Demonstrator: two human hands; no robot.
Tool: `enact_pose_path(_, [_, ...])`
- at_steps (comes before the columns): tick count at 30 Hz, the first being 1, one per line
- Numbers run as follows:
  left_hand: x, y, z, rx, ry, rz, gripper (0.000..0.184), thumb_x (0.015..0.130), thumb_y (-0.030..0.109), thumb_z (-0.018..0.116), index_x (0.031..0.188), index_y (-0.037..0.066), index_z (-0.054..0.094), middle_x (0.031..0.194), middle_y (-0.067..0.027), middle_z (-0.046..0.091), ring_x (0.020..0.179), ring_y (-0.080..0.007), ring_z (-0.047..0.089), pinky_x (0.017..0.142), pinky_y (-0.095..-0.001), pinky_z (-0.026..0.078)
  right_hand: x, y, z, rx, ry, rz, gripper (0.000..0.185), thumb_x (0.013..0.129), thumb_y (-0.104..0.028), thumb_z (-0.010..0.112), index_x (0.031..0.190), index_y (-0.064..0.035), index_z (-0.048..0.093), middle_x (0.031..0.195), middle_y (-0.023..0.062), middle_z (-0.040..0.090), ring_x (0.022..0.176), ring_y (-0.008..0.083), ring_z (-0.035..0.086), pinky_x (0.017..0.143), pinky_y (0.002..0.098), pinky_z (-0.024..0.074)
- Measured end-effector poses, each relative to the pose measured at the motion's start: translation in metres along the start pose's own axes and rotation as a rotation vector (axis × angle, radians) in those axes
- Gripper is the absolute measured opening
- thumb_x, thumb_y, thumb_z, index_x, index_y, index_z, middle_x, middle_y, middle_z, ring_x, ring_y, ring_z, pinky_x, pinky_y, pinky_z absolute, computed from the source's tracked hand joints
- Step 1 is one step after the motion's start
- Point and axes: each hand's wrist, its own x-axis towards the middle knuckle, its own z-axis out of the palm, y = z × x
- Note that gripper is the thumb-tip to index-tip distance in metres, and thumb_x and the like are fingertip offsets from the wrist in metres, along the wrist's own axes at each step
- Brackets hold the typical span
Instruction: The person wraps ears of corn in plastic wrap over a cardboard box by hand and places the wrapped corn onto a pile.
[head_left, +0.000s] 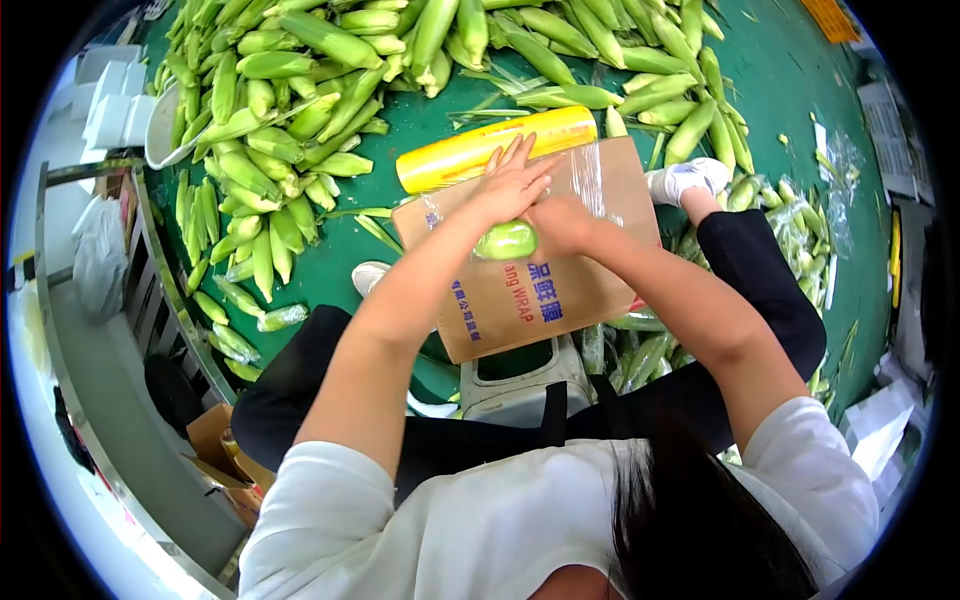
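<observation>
A green corn cob (507,241), seemingly in clear film, lies across the cardboard box (590,290) between my two hands. My left hand (512,182) reaches over it from the left with fingers stretched out and spread. From the right, my right hand (560,225) is against the cob's end; its fingers are mostly hidden behind my left hand. Just beyond the box's far edge lies a yellow roll of film (495,148). A shiny piece of film (587,180) rests on the box's upper part.
Corn in green husks (290,100) is heaped at the far left and far side of the green floor (390,90). Wrapped cobs (284,318) lie at the left, others at the right. A pale stool (515,393) stands below the box, and a metal rack (150,290) at far left.
</observation>
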Motion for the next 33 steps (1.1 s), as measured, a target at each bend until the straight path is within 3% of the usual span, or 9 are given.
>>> enact_pose_path(2, [-0.007, 0.015, 0.007, 0.057, 0.005, -0.045, 0.048, 0.103, 0.048, 0.044, 0.149, 0.037, 0.049, 0.168, -0.012, 0.015, 0.156, -0.0313, 0.008, 0.12, -0.0632, 0.002, 0.008, 0.022, 0.028, 0.16, -0.093, -0.114, 0.068, 0.06, -0.032, 0.081, 0.121, -0.0087, 0.064, 0.113, 0.0171, 0.07, 0.105, 0.035, 0.066, 0.092, 0.0432, 0.0532])
enact_pose_path(8, [-0.028, 0.047, 0.019, 0.394, -0.006, 0.044, 0.058, 0.096, 0.055, 0.052, 0.152, 0.042, 0.041, 0.168, -0.0125, 0.015, 0.154, -0.0311, 0.017, 0.12, -0.0637, 0.015, -0.009, -0.002, 0.031, 0.13, -0.539, -0.151, 0.072, 0.057, -0.034, 0.084, 0.122, -0.0059, 0.066, 0.116, 0.0185, 0.069, 0.109, 0.0315, 0.065, 0.095, 0.0394, 0.0503])
enact_pose_path(14, [-0.046, 0.067, 0.038, 0.362, -0.042, 0.014, 0.059, 0.097, 0.056, 0.05, 0.153, 0.043, 0.038, 0.169, -0.0102, 0.01, 0.156, -0.03, 0.01, 0.122, -0.0612, 0.012, -0.051, -0.017, 0.039, 0.222, -0.458, -0.154, 0.073, 0.064, -0.041, 0.084, 0.126, -0.0068, 0.066, 0.116, 0.0163, 0.07, 0.11, 0.0303, 0.064, 0.096, 0.0382, 0.0488])
enact_pose_path(18, [-0.047, 0.075, 0.026, 0.402, -0.127, -0.007, 0.059, 0.098, 0.054, 0.049, 0.154, 0.041, 0.037, 0.17, -0.0099, 0.008, 0.156, -0.0295, 0.009, 0.122, -0.0594, 0.01, -0.113, -0.057, 0.068, 0.884, -0.96, -0.216, 0.064, 0.077, -0.043, 0.08, 0.124, -0.0034, 0.065, 0.112, 0.0116, 0.07, 0.104, 0.0223, 0.061, 0.092, 0.0367, 0.0474])
enact_pose_path(20, [-0.049, 0.08, 0.027, 0.404, -0.154, -0.027, 0.059, 0.098, 0.054, 0.049, 0.154, 0.041, 0.037, 0.17, -0.0099, 0.007, 0.156, -0.0293, 0.01, 0.123, -0.0585, 0.01, -0.172, -0.093, 0.071, 0.614, -0.957, -0.274, 0.076, 0.076, -0.045, 0.081, 0.136, -0.0051, 0.057, 0.121, 0.0116, 0.066, 0.109, 0.0246, 0.06, 0.096, 0.0377, 0.0463])
enact_pose_path(25, [-0.084, 0.115, 0.087, 0.492, 0.12, 0.048, 0.058, 0.095, 0.036, 0.053, 0.149, 0.015, 0.048, 0.16, -0.0136, 0.034, 0.149, -0.0309, 0.03, 0.12, -0.0564, 0.021, -0.285, -0.061, 0.072, 1.201, -0.5, -0.048, 0.077, 0.079, -0.032, 0.084, 0.141, 0.0004, 0.052, 0.127, 0.01, 0.064, 0.115, 0.0186, 0.058, 0.102, 0.0316, 0.0446])
enact_pose_path(30, [-0.14, 0.188, 0.101, 0.378, -0.27, 0.52, 0.032, 0.087, 0.018, 0.059, 0.117, 0.014, 0.071, 0.134, -0.0115, 0.059, 0.138, -0.0311, 0.044, 0.119, -0.0532, 0.028, -0.3, -0.041, 0.071, 2.013, -0.002, 0.027, 0.063, 0.091, -0.037, 0.068, 0.139, -0.0013, 0.048, 0.123, 0.0183, 0.065, 0.109, 0.0278, 0.066, 0.089, 0.0463, 0.0569])
enact_pose_path(32, [-0.136, 0.197, 0.058, 0.028, -0.715, 0.233, 0.036, 0.086, 0.013, 0.058, 0.12, 0.009, 0.069, 0.127, -0.0125, 0.062, 0.122, -0.0351, 0.055, 0.106, -0.0551, 0.04, -0.298, -0.016, 0.075, 2.036, 0.062, 0.168, 0.056, 0.094, -0.04, 0.064, 0.131, 0.0004, 0.052, 0.112, 0.0167, 0.068, 0.091, 0.0238, 0.07, 0.076, 0.0427, 0.0601])
enact_pose_path(33, [-0.146, 0.213, 0.02, -0.017, -0.376, 0.204, 0.038, 0.084, 0.012, 0.061, 0.121, 0.011, 0.068, 0.127, -0.0137, 0.061, 0.121, -0.0359, 0.056, 0.104, -0.055, 0.042, -0.298, -0.009, 0.073, 2.038, 0.009, 0.136, 0.055, 0.094, -0.04, 0.064, 0.13, 0.0002, 0.054, 0.11, 0.0156, 0.068, 0.089, 0.0232, 0.069, 0.074, 0.0419, 0.06])
